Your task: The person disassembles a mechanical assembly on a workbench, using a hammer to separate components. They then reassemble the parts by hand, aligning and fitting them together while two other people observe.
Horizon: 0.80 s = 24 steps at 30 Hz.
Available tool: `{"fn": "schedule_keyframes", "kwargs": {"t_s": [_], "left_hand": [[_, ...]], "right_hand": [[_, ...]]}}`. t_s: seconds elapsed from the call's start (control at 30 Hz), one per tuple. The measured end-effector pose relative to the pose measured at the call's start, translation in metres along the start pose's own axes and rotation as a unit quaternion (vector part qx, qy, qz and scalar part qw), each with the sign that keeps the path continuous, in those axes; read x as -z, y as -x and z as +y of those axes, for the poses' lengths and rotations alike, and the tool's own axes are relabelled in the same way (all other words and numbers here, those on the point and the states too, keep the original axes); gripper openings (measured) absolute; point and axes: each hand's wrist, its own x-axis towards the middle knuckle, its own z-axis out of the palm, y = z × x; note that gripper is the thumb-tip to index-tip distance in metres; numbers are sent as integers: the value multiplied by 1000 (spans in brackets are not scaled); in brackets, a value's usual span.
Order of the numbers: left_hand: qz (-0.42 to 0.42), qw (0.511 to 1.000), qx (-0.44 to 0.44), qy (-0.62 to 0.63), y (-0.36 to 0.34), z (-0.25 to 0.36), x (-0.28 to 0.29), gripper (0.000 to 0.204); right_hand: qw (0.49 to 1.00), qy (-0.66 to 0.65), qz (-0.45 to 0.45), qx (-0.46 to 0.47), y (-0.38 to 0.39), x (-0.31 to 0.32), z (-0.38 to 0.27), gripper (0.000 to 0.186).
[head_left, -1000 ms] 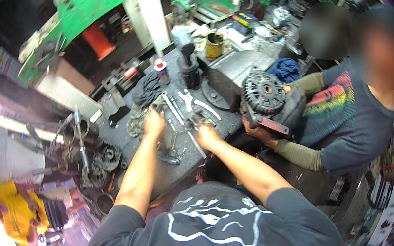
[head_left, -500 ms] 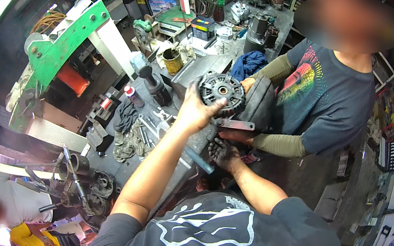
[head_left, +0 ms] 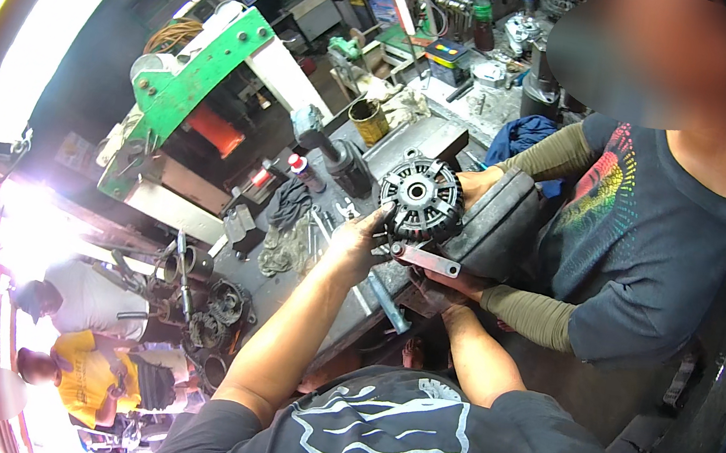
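A round alternator (head_left: 419,199) with a slotted metal end sits near the bench edge, its open face turned up toward me. My left hand (head_left: 359,242) grips its lower left side, thumb on the rim. Behind it, a co-worker's hand (head_left: 476,186) touches the far side, next to a bulky dark metal body (head_left: 500,226). A flat metal bar (head_left: 427,260) with holes juts out just below the alternator. My right hand (head_left: 445,300) is under that bar, close to the co-worker's other hand (head_left: 463,283); its fingers are hidden. A blue-grey rod (head_left: 389,308) slants down below the bar.
Left of the alternator stand a dark jack-like cylinder (head_left: 348,165), a spray can (head_left: 306,173) and a yellow tin (head_left: 368,122). Rags (head_left: 284,251) and wrenches lie nearby. A green press frame (head_left: 186,107) rises at left. The co-worker (head_left: 646,236) stands close at right.
My view has shifted left, so the scene sits further right. My left hand has slid from the alternator's face to its lower left edge. My right hand, open before, has gone under the bar.
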Motion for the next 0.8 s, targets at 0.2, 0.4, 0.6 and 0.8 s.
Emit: {"fn": "schedule_keyframes", "kwargs": {"t_s": [0.2, 0.4, 0.6, 0.8], "left_hand": [[14, 997, -67, 34, 15, 0, 10, 28], [30, 989, -140, 33, 55, 1, 36, 45], [66, 969, -196, 135, 97, -47, 101, 25], [168, 947, -166, 219, 121, -130, 213, 29]], "right_hand": [[992, 110, 65, -12, -5, 4, -15, 53], [960, 266, 81, -23, -10, -13, -21, 49], [730, 683, 13, 1, -11, -5, -33, 45], [700, 713, 9, 22, -18, -18, -23, 46]]}}
